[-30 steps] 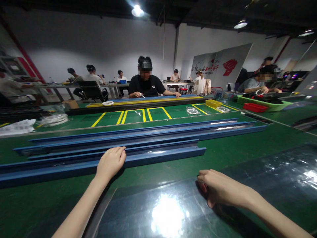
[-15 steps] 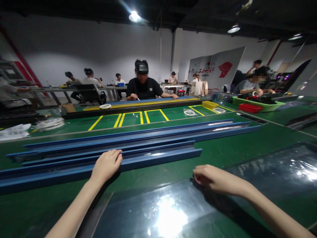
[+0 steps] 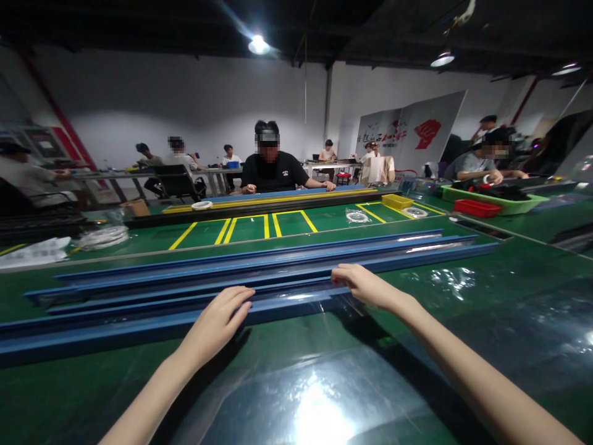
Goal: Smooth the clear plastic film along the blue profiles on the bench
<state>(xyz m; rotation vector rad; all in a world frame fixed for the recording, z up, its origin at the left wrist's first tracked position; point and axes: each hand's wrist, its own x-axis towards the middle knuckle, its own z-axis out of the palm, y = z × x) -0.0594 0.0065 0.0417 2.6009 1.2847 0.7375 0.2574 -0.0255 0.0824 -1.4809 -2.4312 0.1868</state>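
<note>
Loosely uncurled, left hand point(image 3: 222, 316) overlies grooved channel point(image 3: 287, 309); right hand point(image 3: 364, 286) pinches glossy film point(image 3: 264, 389).

The near channel point(image 3: 139, 330) runs off the left edge — partly behind the left hand point(image 3: 221, 315). Film point(image 3: 259, 389) leaves below; the right hand's point(image 3: 361, 285) grip — unclear.

Workshop, one: ceiling lamps point(image 3: 258, 44) are hanging overhead; blue channels point(image 3: 139, 337) are lying across a green counter point(image 3: 50, 389); co-workers point(image 3: 273, 172) are sitting at workstations.

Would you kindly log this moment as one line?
left hand: over near blue channel; right hand: by same channel's right end, grip unclear; clear film: on green table
</note>
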